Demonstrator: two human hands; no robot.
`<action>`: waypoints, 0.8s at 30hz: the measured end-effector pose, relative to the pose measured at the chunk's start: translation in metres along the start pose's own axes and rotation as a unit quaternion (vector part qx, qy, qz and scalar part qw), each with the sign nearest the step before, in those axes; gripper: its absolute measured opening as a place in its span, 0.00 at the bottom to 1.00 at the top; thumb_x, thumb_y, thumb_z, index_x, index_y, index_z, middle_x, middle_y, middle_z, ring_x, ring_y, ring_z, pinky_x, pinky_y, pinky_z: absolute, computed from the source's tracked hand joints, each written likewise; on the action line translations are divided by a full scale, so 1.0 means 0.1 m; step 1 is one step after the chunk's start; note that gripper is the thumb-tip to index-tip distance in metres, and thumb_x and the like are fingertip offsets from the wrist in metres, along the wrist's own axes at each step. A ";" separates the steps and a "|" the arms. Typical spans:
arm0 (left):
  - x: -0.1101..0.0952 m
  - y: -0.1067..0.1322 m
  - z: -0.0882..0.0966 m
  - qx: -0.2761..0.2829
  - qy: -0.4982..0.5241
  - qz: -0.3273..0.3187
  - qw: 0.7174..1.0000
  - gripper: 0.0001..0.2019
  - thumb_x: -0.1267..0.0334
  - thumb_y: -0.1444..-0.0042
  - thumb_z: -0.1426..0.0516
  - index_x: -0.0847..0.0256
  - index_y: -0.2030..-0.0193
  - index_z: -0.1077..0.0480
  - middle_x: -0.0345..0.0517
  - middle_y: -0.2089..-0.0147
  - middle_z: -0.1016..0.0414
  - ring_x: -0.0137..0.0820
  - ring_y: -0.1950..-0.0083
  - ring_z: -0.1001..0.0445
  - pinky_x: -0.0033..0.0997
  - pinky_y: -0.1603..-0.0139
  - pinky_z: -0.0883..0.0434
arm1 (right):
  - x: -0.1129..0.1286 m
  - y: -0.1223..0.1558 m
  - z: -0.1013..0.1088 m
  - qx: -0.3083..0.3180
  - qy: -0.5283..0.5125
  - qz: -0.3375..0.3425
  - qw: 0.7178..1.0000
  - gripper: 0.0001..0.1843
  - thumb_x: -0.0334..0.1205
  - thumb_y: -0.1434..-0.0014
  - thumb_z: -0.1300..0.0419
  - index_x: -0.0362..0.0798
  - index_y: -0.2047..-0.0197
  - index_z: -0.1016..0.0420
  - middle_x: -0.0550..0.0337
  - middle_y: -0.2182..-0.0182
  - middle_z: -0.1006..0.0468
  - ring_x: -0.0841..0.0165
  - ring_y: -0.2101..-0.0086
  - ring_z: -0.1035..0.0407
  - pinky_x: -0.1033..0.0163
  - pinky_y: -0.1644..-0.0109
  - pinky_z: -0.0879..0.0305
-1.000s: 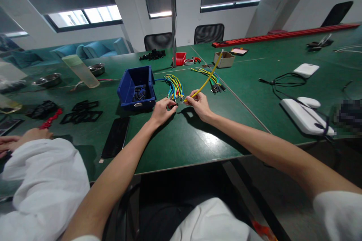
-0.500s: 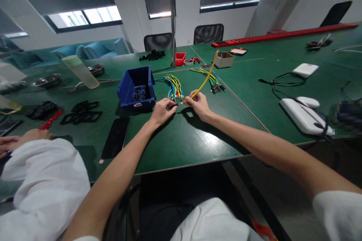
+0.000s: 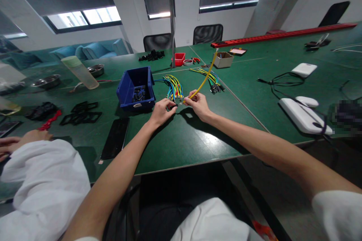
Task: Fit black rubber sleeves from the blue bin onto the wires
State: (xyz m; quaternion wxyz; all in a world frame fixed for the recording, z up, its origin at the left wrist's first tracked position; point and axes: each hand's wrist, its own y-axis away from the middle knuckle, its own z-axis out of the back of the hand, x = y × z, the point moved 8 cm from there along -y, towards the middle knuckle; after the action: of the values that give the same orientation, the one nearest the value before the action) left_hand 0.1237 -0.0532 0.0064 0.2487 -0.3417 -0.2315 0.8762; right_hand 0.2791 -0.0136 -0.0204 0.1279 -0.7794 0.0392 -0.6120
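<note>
My right hand [image 3: 198, 104] is closed on a yellow cable [image 3: 206, 78] near its lower end, where a small metal terminal shows. The cable's free end arcs up toward the back of the table. Close to that terminal, my left hand [image 3: 163, 111] pinches a small black piece [image 3: 177, 104], mostly hidden by the fingers; it looks like a cable boot or sleeve. A bundle of blue, green and yellow cables [image 3: 174, 86] lies just behind my hands. Farther right is a second cable bundle [image 3: 210, 79] with black ends. The blue bin [image 3: 135, 87] left of them holds small black pieces.
A black phone [image 3: 115, 138] lies left of my left forearm. Black frames [image 3: 80, 114] and a bottle [image 3: 80, 72] are farther left, near another person's white sleeve [image 3: 46, 180]. White devices with a black cord [image 3: 305, 115] occupy the right. A cardboard box [image 3: 223, 60] stands behind.
Both hands stay almost in place, with the cable end and the black piece still close together. The view has shifted very slightly.
</note>
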 end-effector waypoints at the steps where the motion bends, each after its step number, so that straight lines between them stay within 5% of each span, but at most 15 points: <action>1: 0.00 0.00 0.00 0.000 0.002 0.000 1.000 0.05 0.63 0.47 0.42 0.61 0.68 0.28 0.43 0.69 0.28 0.27 0.70 0.32 0.30 0.67 0.33 | 0.00 0.00 0.00 0.001 0.001 -0.001 1.000 0.21 0.48 0.59 0.31 0.50 0.69 0.38 0.68 0.76 0.32 0.72 0.72 0.32 0.61 0.63 0.29; 24: -0.01 -0.01 0.00 0.002 0.011 -0.007 1.000 0.05 0.63 0.48 0.41 0.61 0.69 0.29 0.42 0.69 0.28 0.27 0.71 0.32 0.30 0.68 0.33 | -0.04 0.00 0.00 0.005 0.010 -0.002 1.000 0.21 0.49 0.57 0.31 0.49 0.69 0.37 0.66 0.75 0.29 0.70 0.72 0.29 0.61 0.62 0.29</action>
State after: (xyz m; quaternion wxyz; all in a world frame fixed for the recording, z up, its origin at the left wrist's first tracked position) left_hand 0.1252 -0.0534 0.0072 0.2577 -0.3493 -0.2294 0.8712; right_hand 0.2781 -0.0126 -0.0244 0.1302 -0.7728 0.0359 -0.6201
